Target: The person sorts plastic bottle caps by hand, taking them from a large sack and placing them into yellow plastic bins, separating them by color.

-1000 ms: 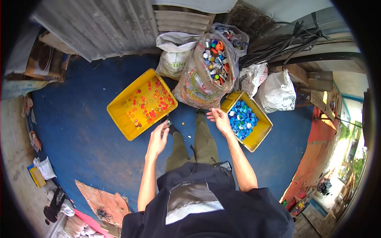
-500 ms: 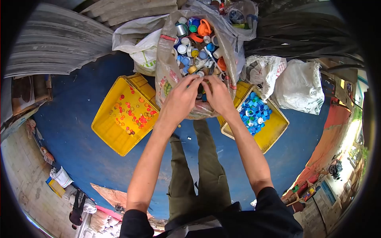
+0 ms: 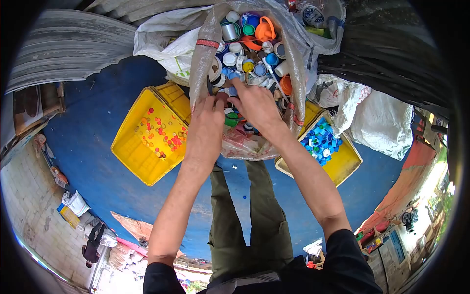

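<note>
- Reaching with both bare hands into the mouth of a big translucent plastic sack (image 3: 206, 54) with red bands, filled with a jumble of mixed plastic caps and lids (image 3: 248, 65) in white, blue, yellow, green and orange.
- Bending the left hand (image 3: 202, 128) over the near-left edge of the mouth, fingertips turned down beside the right thumb; cannot tell whether the left grip is released or closed on anything.
- Stretching the right hand (image 3: 262, 109) across the near part of the pile, index finger pointing forward to a small blue round cap (image 3: 233, 75), thumb apart and lower; cannot tell whether the right grip has hold of anything.
- Near the hands, can see a green plastic piece (image 3: 231, 119) just below the fingers, partly covered.
- Farther back in the sack, can make out an orange lid with a loop handle (image 3: 264, 30) and a silvery cylindrical container (image 3: 229, 32).
- Flanked on the left by a yellow rectangular plastic tub (image 3: 142, 161) with scattered red and orange round caps (image 3: 171, 140).
- Flanked on the right by a second yellow plastic tub (image 3: 345, 166), tilted in view, with heaped blue caps (image 3: 320, 139).
- Standing in olive trousers (image 3: 269, 230) on a worn blue floor (image 3: 105, 112).
</note>
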